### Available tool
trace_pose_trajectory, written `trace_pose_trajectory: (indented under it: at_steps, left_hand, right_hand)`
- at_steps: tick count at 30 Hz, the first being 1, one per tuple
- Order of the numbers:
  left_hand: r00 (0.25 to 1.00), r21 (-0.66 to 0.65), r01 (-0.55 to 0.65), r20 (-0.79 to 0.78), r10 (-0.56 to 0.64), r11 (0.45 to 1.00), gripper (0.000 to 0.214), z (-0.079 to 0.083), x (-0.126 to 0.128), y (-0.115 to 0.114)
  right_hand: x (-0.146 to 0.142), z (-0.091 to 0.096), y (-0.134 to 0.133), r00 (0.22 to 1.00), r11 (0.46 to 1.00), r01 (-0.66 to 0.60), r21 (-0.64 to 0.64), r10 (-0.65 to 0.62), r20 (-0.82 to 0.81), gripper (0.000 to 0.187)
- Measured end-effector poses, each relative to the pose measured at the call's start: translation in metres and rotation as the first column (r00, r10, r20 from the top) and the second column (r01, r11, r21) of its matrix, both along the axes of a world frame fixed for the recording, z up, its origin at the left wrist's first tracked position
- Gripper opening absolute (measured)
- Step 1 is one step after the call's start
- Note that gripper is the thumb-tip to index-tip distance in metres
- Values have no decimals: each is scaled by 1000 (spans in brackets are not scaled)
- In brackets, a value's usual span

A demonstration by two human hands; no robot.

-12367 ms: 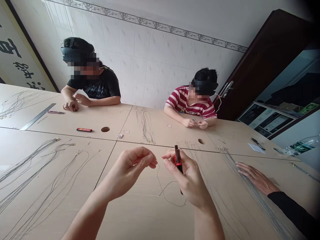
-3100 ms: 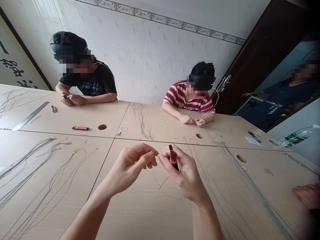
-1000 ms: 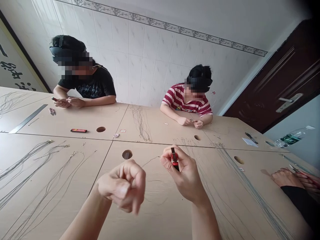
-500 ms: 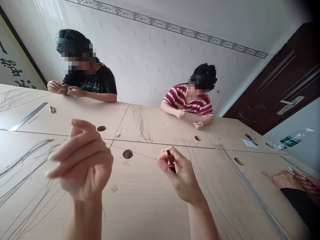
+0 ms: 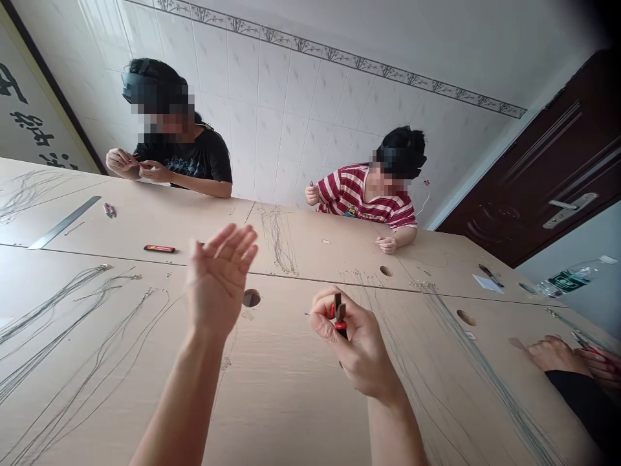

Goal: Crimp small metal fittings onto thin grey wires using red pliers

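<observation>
My left hand [image 5: 218,278] is raised over the table, palm showing and fingers stretched out, with nothing visible in it. Its fingertips are slightly blurred. To its right, my right hand [image 5: 347,340] is closed around small pliers [image 5: 340,313] with red and black handles. The metal jaws point upward and stand a little apart. A short dark tip [image 5: 307,314] pokes out beside my right thumb and forefinger; whether it is a cord end I cannot tell. Most of the pliers' handles are hidden in the palm.
Bundles of thin grey cords [image 5: 72,388] lie at left, and more cords [image 5: 485,362] at right. The table has round holes [image 5: 251,298]. A ruler [image 5: 68,222], a red-black stick-like object [image 5: 160,248] and a bottle [image 5: 575,277] lie around. Two co-workers sit opposite; another's hand [image 5: 555,354] is at right.
My left hand has moved right and turned, its fingers spreading. The thin line stretching left from my right hand no longer shows. The pliers have turned slightly. The striped-shirt co-worker has raised a hand.
</observation>
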State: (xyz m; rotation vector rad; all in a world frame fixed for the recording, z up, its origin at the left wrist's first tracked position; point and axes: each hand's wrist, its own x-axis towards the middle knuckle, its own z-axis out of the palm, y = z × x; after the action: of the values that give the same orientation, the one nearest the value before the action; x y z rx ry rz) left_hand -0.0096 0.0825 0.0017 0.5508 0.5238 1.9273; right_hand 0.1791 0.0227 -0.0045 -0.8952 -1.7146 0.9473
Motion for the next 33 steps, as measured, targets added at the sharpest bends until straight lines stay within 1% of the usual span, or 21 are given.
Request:
trace_pose_trajectory:
  at_steps: [2, 4, 5, 6, 8, 9, 10, 11, 12, 16, 17, 18, 19, 21, 23, 25, 28, 29, 30, 31, 33]
  left_hand:
    - [976, -38, 156, -148, -160, 987, 49, -10, 15, 2]
    - [902, -118, 305, -284, -326, 945, 46, -17, 28, -3]
    - [840, -162, 381, -352, -414, 910, 46, -18, 32, -6]
    - [757, -203, 459, -421, -500, 865, 47, -19, 36, -10]
    - [550, -266, 600, -547, -631, 754, 51, -18, 40, -17]
    - [456, -289, 648, -593, -663, 704, 53, -17, 41, -20]
    - [385, -305, 680, -626, -679, 667, 55, -16, 41, -23]
    - [340, -316, 696, -646, -683, 645, 57, -15, 40, -25]
    - [316, -329, 697, -657, -684, 638, 58, -14, 39, -26]
    - [282, -377, 656, -681, -676, 654, 61, -10, 34, -30]
    - [259, -383, 661, -691, -675, 646, 62, -8, 32, -31]
    - [225, -386, 679, -700, -677, 624, 63, -7, 30, -32]
    - [182, -387, 707, -708, -682, 591, 64, -5, 29, -33]
    - [95, -383, 772, -719, -688, 507, 65, -2, 26, -36]
    - [33, -375, 820, -725, -688, 433, 65, 0, 24, -37]
    - [-3, -374, 839, -731, -683, 396, 64, 1, 23, -38]
    - [-52, -390, 843, -745, -665, 370, 62, 1, 22, -38]
    - [-71, -393, 849, -748, -659, 354, 62, 2, 22, -39]
    - [-94, -393, 860, -748, -657, 324, 62, 3, 22, -40]
    - [-118, -389, 879, -740, -662, 277, 62, 4, 23, -42]
    - [-151, -346, 927, -703, -695, 148, 60, 7, 25, -46]
  right_hand:
    - [2, 1, 0, 1000, 1000, 9, 14, -9, -17, 20]
    - [5, 1, 0, 999, 998, 42, 40, -40, -34, 20]
    - [6, 1, 0, 997, 996, 64, 55, -61, -40, 20]
    - [8, 2, 0, 995, 994, 88, 68, -85, -46, 20]
    - [10, 1, 2, 991, 988, 130, 79, -126, -54, 21]
    - [12, 1, 2, 988, 986, 146, 78, -141, -60, 21]
    - [13, 1, 3, 986, 985, 158, 74, -153, -67, 21]
    - [14, 1, 4, 984, 984, 166, 71, -161, -74, 21]
    - [15, 1, 5, 983, 982, 174, 72, -168, -80, 20]
    - [18, -1, 8, 973, 970, 220, 99, -211, -94, 21]
    - [19, -2, 8, 969, 966, 236, 105, -226, -102, 21]
    - [19, -2, 9, 964, 962, 252, 109, -240, -111, 21]
    - [20, -3, 10, 960, 957, 268, 108, -255, -119, 21]
    - [20, -3, 11, 950, 950, 296, 101, -282, -136, 20]
    - [21, -4, 12, 943, 945, 314, 93, -298, -149, 20]
    - [21, -5, 12, 938, 942, 322, 92, -304, -165, 20]
    - [22, -8, 14, 932, 939, 330, 94, -309, -189, 19]
    - [22, -9, 15, 930, 938, 334, 95, -311, -195, 19]
    - [22, -10, 16, 928, 937, 336, 98, -313, -201, 19]
    - [22, -10, 17, 928, 937, 336, 99, -312, -203, 19]
    - [21, -12, 18, 929, 938, 334, 89, -312, -198, 20]
